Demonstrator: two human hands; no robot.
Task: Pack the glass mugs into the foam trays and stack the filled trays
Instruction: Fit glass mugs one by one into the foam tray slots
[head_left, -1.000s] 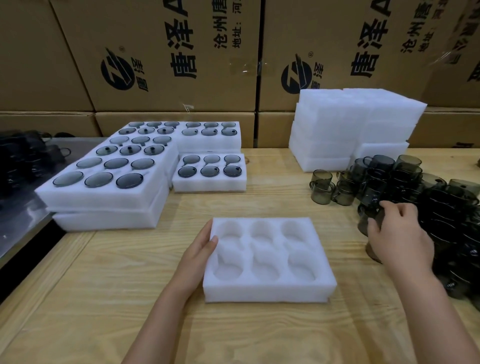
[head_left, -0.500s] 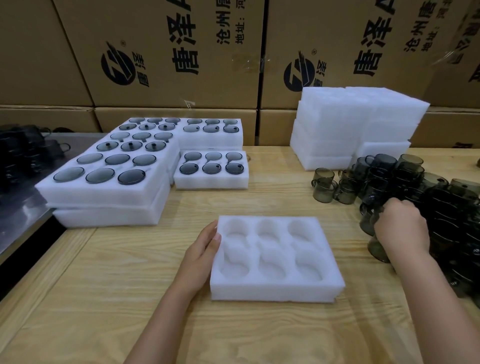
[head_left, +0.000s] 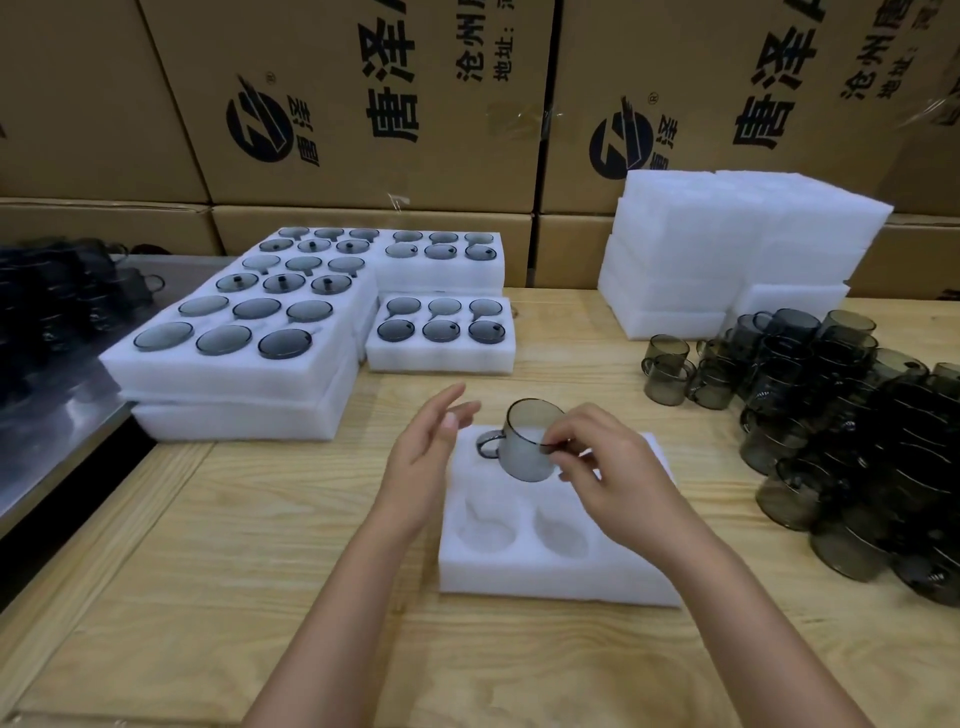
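Note:
A white foam tray (head_left: 524, 577) with round pockets lies on the wooden table in front of me. My right hand (head_left: 608, 467) pinches the rim of a smoky grey glass mug (head_left: 524, 441) and holds it tilted above the tray's far pockets, handle pointing left. My left hand (head_left: 421, 457) hovers just left of the mug with fingers spread and relaxed, touching nothing. The tray's near pockets hold nothing; my right hand hides its right side. A heap of the same glass mugs (head_left: 852, 431) covers the table at the right.
Filled foam trays (head_left: 234, 364) are stacked at the left, with one single filled tray (head_left: 441, 358) behind my hands. A pile of blank foam trays (head_left: 727, 260) stands at the back right. Cardboard boxes (head_left: 363, 104) wall off the rear. More dark mugs (head_left: 57, 296) sit far left on a metal surface.
My right hand left the mug heap with one mug and brought it over the tray. My left hand lifted off the tray's left edge and opened beside the mug.

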